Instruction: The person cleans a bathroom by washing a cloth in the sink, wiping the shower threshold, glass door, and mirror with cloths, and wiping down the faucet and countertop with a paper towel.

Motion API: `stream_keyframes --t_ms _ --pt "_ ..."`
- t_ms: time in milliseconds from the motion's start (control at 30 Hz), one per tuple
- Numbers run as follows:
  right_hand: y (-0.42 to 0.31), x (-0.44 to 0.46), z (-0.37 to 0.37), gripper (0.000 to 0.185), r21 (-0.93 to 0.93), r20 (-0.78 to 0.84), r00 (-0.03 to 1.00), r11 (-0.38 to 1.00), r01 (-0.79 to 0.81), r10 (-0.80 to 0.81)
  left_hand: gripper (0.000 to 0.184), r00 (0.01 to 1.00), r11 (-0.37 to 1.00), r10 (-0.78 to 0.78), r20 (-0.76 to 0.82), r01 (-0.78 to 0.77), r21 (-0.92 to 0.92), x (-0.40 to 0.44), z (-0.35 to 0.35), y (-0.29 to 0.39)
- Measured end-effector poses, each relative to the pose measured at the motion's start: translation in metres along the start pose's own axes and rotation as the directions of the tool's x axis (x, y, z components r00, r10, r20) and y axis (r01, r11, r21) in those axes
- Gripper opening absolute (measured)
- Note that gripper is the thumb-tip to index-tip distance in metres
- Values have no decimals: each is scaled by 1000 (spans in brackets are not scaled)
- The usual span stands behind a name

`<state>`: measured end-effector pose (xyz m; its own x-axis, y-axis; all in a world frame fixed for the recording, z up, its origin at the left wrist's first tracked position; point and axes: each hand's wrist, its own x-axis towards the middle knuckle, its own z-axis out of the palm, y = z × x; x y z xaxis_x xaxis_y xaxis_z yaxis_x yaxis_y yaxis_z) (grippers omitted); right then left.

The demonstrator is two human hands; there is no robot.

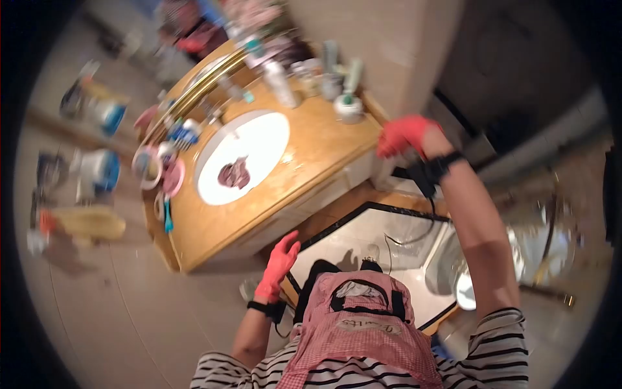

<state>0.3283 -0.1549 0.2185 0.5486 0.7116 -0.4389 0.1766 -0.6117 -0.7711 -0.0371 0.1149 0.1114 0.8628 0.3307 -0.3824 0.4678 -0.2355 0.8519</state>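
Steady the red-gloved right hand (407, 136), fingers curled, hold unclear, beside the glossy tan table (324, 139); red-gloved left hand (278, 266), fingers loosely spread

A tan bench (330, 139) with a glossy top runs diagonally from the lower left to the upper right, and the right hand (408, 135) is at its right-hand corner; whether they touch is unclear. Small bright reflections show on its surface, near the basin. Set into the top is an oval white basin (262, 136). Inside the basin, toward its lower left part, lies a crumpled mauve, cloth-like item (234, 175), bunched into an uneven heap with darker folds. Motion blur hides its texture and exact shape.
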Motion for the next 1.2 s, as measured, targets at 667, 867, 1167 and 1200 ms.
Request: stream_keyframes --t_ms 667,867,1167,1200 --pt "-185 343 256 53 1 367 927 997 80 -75 64 839 916 -203 -504 345 205 332 -306 -119" --pt "-136 453 350 72 100 -17 999 994 -33 35 47 987 964 -141 82 156 -213 394 -270 -158" --pt "-110 464 256 80 -217 -349 913 966 139 -210 54 945 970 54 -321 27 241 389 -337 -86" --pt "-112 467 256 84 -199 -292 944 975 100 -157 60 900 903 156 -407 38 428 400 -320 -103"
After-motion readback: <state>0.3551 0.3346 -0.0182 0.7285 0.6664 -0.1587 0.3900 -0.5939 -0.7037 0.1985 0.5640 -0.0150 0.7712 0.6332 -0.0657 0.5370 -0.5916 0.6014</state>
